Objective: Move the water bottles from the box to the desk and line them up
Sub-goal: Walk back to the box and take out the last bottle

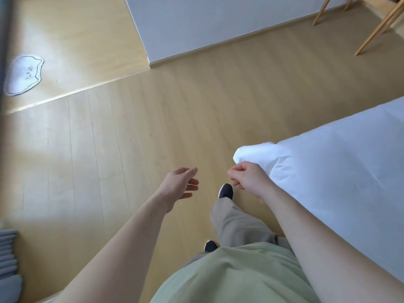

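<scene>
No water bottle, box or desk top shows in the head view. My left hand hangs over the wooden floor with its fingers relaxed and straight, holding nothing. My right hand is beside it, next to the corner of the white bed, its fingers loosely curled and holding nothing. Both bare forearms reach forward from the bottom of the frame. Below them are my beige trousers and dark shoes, one foot stepping forward.
A white bed fills the right side. A white wall corner stands ahead, with wooden furniture legs at the top right. A white cat-shaped mat lies far left. Grey cushions sit at the bottom left.
</scene>
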A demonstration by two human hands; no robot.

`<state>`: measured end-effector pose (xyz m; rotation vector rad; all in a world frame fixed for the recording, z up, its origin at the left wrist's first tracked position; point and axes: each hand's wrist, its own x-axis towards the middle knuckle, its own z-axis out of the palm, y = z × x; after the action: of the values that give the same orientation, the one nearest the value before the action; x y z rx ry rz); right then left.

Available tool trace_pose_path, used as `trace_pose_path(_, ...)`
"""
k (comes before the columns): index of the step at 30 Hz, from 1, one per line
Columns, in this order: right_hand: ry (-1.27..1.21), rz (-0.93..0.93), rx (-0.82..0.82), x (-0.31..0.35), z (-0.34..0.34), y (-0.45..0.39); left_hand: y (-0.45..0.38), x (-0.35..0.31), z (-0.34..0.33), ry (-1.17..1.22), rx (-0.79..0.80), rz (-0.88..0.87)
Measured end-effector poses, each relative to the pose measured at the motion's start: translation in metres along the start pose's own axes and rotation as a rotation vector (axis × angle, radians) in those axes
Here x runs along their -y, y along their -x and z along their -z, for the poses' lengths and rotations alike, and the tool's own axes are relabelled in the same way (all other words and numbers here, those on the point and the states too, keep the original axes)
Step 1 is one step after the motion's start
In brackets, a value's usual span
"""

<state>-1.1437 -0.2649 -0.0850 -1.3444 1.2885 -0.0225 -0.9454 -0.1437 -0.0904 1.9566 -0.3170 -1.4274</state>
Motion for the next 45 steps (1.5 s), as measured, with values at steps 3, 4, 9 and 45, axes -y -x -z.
trace_pose_path(3,-0.016,0.004,0.016,0.03,0.011,-0.043,-0.033,-0.038,0.008,0.001,-0.021,-0.006)
trace_pose_path(4,-0.02,0.004,0.018,0.041,0.016,-0.057,-0.043,-0.052,0.011,-0.001,-0.027,-0.007)
trace_pose_path(9,-0.02,0.009,0.051,0.097,0.042,-0.121,-0.091,-0.123,0.009,-0.098,-0.057,-0.029)
trace_pose_path(45,-0.224,-0.182,-0.314,0.331,0.219,-0.411,-0.43,-0.523,-0.017,-0.365,0.311,-0.095)
